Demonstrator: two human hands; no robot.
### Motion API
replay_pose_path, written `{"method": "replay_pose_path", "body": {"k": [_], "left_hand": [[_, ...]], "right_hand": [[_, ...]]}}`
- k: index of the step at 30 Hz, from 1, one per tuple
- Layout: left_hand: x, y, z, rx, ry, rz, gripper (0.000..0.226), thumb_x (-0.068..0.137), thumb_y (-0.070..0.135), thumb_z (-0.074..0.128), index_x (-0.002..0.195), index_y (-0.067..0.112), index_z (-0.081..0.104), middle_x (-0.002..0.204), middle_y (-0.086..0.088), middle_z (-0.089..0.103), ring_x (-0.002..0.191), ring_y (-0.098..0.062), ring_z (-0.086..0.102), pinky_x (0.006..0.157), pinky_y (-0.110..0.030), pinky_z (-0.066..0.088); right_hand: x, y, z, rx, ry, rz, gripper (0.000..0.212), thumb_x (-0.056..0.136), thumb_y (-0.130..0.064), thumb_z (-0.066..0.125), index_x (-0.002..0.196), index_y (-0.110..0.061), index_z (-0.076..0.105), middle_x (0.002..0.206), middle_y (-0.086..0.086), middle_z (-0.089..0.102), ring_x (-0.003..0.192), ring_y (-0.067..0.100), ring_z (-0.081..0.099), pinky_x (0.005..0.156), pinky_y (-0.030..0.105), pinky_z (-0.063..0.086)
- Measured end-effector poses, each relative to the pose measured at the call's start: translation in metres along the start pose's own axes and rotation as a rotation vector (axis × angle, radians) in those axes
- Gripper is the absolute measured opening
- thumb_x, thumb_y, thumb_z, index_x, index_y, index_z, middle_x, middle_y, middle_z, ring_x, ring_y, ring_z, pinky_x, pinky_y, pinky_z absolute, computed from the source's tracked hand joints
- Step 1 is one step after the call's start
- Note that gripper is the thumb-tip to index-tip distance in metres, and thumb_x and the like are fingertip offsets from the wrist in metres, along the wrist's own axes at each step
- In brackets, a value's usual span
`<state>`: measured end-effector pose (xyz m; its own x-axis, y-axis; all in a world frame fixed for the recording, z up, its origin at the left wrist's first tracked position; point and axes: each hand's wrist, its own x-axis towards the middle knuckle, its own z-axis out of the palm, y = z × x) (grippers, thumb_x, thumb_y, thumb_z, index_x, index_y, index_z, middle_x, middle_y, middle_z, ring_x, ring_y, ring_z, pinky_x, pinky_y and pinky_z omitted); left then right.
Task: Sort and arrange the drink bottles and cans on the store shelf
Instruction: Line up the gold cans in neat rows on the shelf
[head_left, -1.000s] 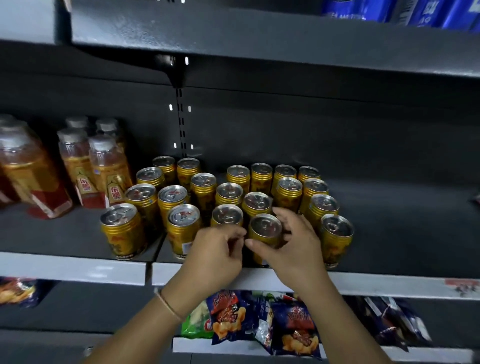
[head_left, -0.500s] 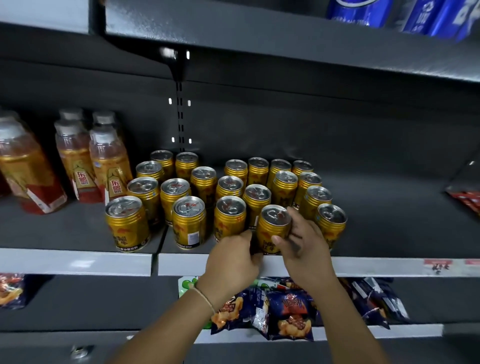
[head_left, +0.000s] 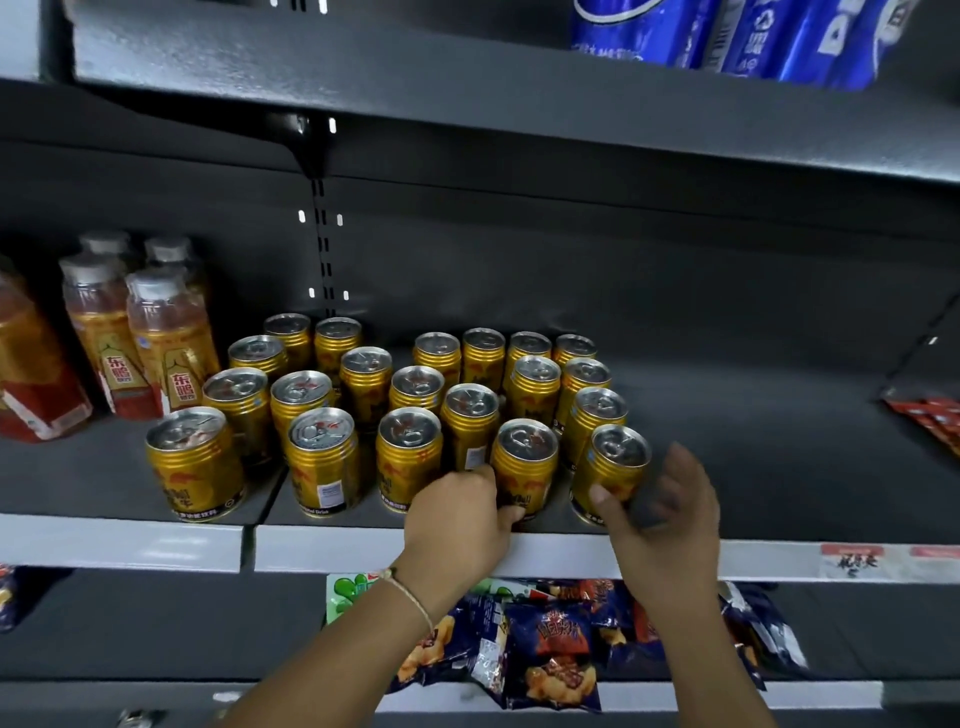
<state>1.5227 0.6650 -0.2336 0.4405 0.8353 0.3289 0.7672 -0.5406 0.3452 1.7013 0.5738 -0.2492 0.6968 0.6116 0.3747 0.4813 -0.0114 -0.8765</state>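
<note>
The cans (head_left: 415, 410) are gold with ridged sides, silver tops and a red emblem on the front; one shows a white label patch. The bottles (head_left: 156, 338) beside them hold amber drink, with white caps and gold-and-red labels bearing red characters. The shelf (head_left: 727, 441) is dark grey with a pale grey front strip. Above stand blue packs (head_left: 727, 36) with white lettering. Below lie snack bags (head_left: 550, 649), dark blue with orange and red print, and one seemingly green-and-white.

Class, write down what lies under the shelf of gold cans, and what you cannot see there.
Under the can shelf lie dark blue snack bags and a green-and-white packet. The left forearm and right forearm cover parts of them, so their count stays unknown.
</note>
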Motion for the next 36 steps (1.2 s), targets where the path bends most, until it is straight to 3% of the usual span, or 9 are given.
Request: {"method": "replay_pose_path", "body": {"k": [3, 8, 12, 15, 20, 25, 29, 32, 36], "left_hand": [[0.007, 0.012, 0.008, 0.027, 0.022, -0.052, 0.033, 0.09, 0.054, 0.057, 0.086, 0.025, 0.042, 0.088, 0.0, 0.067, 0.082, -0.022, 0.065, 0.059, -0.027, 0.043], [0.022, 0.03, 0.024, 0.077, 0.059, -0.129, 0.032, 0.093, 0.051, 0.054, 0.104, 0.02, 0.052, 0.096, -0.001, 0.068, 0.088, -0.022, 0.067, 0.064, -0.028, 0.048], [0.036, 0.038, 0.034, 0.049, 0.075, -0.172, 0.039, 0.093, 0.044, 0.056, 0.12, 0.017, 0.051, 0.104, -0.002, 0.069, 0.093, -0.021, 0.067, 0.068, -0.029, 0.05], [0.041, 0.041, 0.037, 0.019, 0.071, -0.209, 0.039, 0.091, 0.043, 0.057, 0.119, 0.016, 0.049, 0.105, -0.004, 0.067, 0.093, -0.022, 0.066, 0.068, -0.03, 0.051], [0.045, 0.044, 0.041, 0.033, 0.063, -0.242, 0.038, 0.09, 0.042, 0.057, 0.117, 0.017, 0.047, 0.105, -0.003, 0.066, 0.091, -0.022, 0.066, 0.065, -0.029, 0.048], [0.047, 0.044, 0.046, 0.139, 0.054, -0.252, 0.051, 0.093, 0.037, 0.054, 0.135, 0.011, 0.04, 0.109, -0.005, 0.067, 0.093, -0.023, 0.067, 0.068, -0.031, 0.051], [0.047, 0.045, 0.047, 0.172, 0.051, -0.259, 0.057, 0.094, 0.035, 0.053, 0.142, 0.01, 0.035, 0.112, -0.005, 0.067, 0.095, -0.022, 0.067, 0.071, -0.032, 0.053], [0.044, 0.046, 0.04, 0.106, 0.041, -0.25, 0.051, 0.095, 0.041, 0.052, 0.136, 0.012, 0.041, 0.11, -0.005, 0.067, 0.094, -0.022, 0.067, 0.072, -0.031, 0.053], [0.026, 0.042, 0.015, 0.093, 0.114, -0.16, 0.028, 0.095, 0.046, 0.051, 0.103, 0.022, 0.062, 0.091, 0.0, 0.069, 0.081, -0.019, 0.065, 0.067, -0.031, 0.054]], "right_hand": [[0.016, 0.012, -0.003, 0.089, -0.2, 0.081, 0.102, 0.07, -0.024, 0.09, 0.152, -0.03, 0.031, 0.15, -0.004, 0.044, 0.127, 0.012, 0.049, 0.103, 0.032, 0.043], [0.033, 0.017, -0.008, -0.008, -0.362, 0.014, 0.082, 0.069, -0.031, 0.089, 0.137, -0.04, 0.046, 0.129, -0.017, 0.059, 0.115, 0.003, 0.058, 0.089, 0.016, 0.043], [0.04, 0.015, -0.01, -0.018, -0.402, 0.02, 0.072, 0.067, -0.032, 0.09, 0.126, -0.044, 0.052, 0.119, -0.019, 0.064, 0.104, -0.006, 0.059, 0.08, 0.011, 0.042], [0.041, 0.017, -0.011, -0.032, -0.395, 0.014, 0.068, 0.065, -0.035, 0.092, 0.118, -0.049, 0.052, 0.114, -0.021, 0.064, 0.093, -0.014, 0.057, 0.073, 0.005, 0.04], [0.04, 0.027, -0.01, -0.012, -0.374, 0.017, 0.077, 0.065, -0.037, 0.091, 0.132, -0.039, 0.054, 0.121, -0.017, 0.063, 0.097, -0.011, 0.058, 0.075, 0.005, 0.042], [0.037, 0.031, -0.008, -0.025, -0.348, -0.019, 0.078, 0.066, -0.044, 0.087, 0.135, -0.037, 0.052, 0.125, -0.015, 0.063, 0.11, 0.003, 0.061, 0.092, 0.026, 0.052], [0.036, 0.031, -0.008, -0.06, -0.347, -0.048, 0.076, 0.067, -0.049, 0.084, 0.134, -0.039, 0.05, 0.125, -0.016, 0.062, 0.111, 0.006, 0.061, 0.093, 0.033, 0.054], [0.037, 0.031, -0.009, -0.089, -0.36, -0.048, 0.077, 0.068, -0.051, 0.084, 0.136, -0.037, 0.049, 0.125, -0.014, 0.062, 0.112, 0.008, 0.061, 0.095, 0.038, 0.055], [0.038, 0.032, -0.01, -0.116, -0.371, -0.045, 0.079, 0.067, -0.056, 0.082, 0.135, -0.034, 0.049, 0.124, -0.014, 0.063, 0.113, 0.009, 0.061, 0.094, 0.04, 0.055]]}}
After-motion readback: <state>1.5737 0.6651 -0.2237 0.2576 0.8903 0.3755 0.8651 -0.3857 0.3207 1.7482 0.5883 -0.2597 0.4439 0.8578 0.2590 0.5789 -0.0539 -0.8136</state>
